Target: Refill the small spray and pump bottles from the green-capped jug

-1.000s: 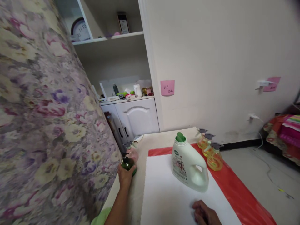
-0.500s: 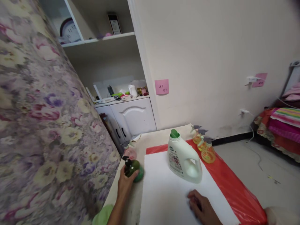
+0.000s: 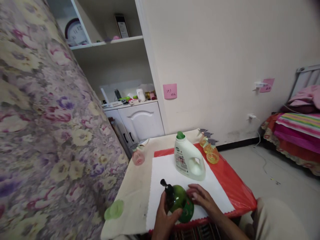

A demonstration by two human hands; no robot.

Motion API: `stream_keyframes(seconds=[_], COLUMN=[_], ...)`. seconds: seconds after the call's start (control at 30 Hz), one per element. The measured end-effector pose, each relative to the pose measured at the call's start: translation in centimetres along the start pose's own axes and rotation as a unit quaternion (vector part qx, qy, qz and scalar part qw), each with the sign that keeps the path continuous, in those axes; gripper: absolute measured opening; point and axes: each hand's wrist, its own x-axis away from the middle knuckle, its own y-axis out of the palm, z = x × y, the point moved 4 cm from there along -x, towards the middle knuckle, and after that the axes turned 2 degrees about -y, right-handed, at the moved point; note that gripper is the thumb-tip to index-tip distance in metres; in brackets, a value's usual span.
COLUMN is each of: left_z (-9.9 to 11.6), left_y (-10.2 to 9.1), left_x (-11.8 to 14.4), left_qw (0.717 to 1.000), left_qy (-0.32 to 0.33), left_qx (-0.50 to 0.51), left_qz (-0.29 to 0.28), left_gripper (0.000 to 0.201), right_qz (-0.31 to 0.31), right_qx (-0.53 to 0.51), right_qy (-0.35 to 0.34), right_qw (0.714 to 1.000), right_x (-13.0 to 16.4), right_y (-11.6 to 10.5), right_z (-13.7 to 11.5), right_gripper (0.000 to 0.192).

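My left hand grips a round green pump bottle with a black pump head, held over the near edge of a white sheet on a low table. My right hand touches the bottle's right side with its fingers spread. Behind them a white jug with a green cap and a handle stands on the sheet. A pink spray bottle stands at the table's left. Yellow spray bottles stand on a red plastic cover to the right.
A green lid lies at the table's near left corner. A flowered fabric surface rises close on the left. A white cabinet with cluttered shelves stands behind, a bed with striped bedding at right. Bare floor lies to the right.
My left hand has carried the green pump bottle from beside the pink bottle to the sheet's near edge. My right hand moved left and came onto the bottle.
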Motion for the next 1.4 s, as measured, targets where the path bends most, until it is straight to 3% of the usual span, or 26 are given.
stream_keyframes(seconds=[0.1, 0.2, 0.4, 0.57, 0.7, 0.87, 1.03, 1.2, 1.4], left_z=[0.5, 0.9, 2.1, 4.6, 6.0, 6.0, 5.6, 4.9, 5.3], left_y=[1.4, 2.0, 2.1, 2.1, 2.7, 3.2, 3.4, 3.2, 3.7], left_x=[0.7, 1.1, 1.2, 1.4, 1.8, 1.9, 1.8, 1.6, 1.9], left_qw=[0.999, 0.997, 0.995, 0.993, 0.979, 0.962, 0.944, 0.953, 0.970], left_qy=[0.006, 0.013, 0.021, -0.019, -0.050, -0.063, -0.061, -0.068, -0.069], left_qx=[0.011, 0.007, 0.006, 0.107, 0.184, 0.251, 0.315, 0.292, 0.231], left_qz=[-0.047, -0.078, -0.094, -0.051, -0.068, -0.086, -0.081, -0.056, 0.041], left_gripper=[0.085, 0.087, 0.089, 0.058, 0.044, 0.041, 0.028, 0.028, 0.029], right_qz=[-0.053, -0.104, -0.080, -0.090, -0.112, -0.144, -0.139, -0.122, -0.120], right_qx=[-0.165, -0.258, -0.368, -0.394, -0.404, -0.411, -0.426, -0.417, -0.429], right_qy=[0.043, 0.084, 0.119, 0.145, 0.165, 0.202, 0.162, 0.106, 0.076], right_qw=[0.984, 0.957, 0.919, 0.903, 0.893, 0.877, 0.879, 0.894, 0.892], right_x=[1.7, 3.4, 4.7, 5.4, 6.0, 6.6, 6.6, 6.3, 6.2], right_y=[2.2, 3.7, 3.8, 4.5, 5.3, 6.0, 6.2, 6.2, 5.9], right_z=[-1.1, -1.5, -0.5, 0.2, 0.3, 0.7, 0.5, -0.7, -0.6], right_gripper=[0.055, 0.053, 0.043, 0.041, 0.050, 0.065, 0.053, 0.051, 0.051])
